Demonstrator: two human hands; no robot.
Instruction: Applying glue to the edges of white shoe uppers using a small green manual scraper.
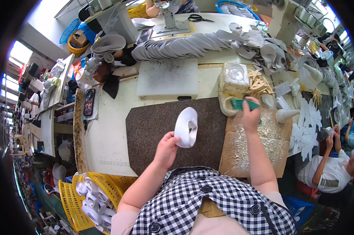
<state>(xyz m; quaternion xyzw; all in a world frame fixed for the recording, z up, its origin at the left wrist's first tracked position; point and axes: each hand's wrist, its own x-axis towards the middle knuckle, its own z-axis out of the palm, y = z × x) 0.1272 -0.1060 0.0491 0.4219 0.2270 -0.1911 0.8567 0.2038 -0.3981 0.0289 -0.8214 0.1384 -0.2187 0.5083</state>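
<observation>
A white curved piece, like a shoe upper with an opening in its middle (181, 127), is pinched along its lower left edge by my left hand (166, 150). It is held up above a dark brown mat (153, 129). To the right, my right hand (250, 116) grips a green brush (239, 104). The brush lies over the mouth of a crusted whitish pot (225, 105); how far its tip reaches inside is hidden. Beneath my right forearm is a cardboard sheet (231, 156) covered with whitish, dried-looking spatter.
Behind the mat lies a white board (167, 80), with a long row of overlapping grey pieces (185, 46) beyond. Wooden sticks (259, 83) are heaped beside the pot. A phone (89, 102) lies left. Yellow baskets (73, 207) hold white pieces. A co-worker (331, 172) sits right.
</observation>
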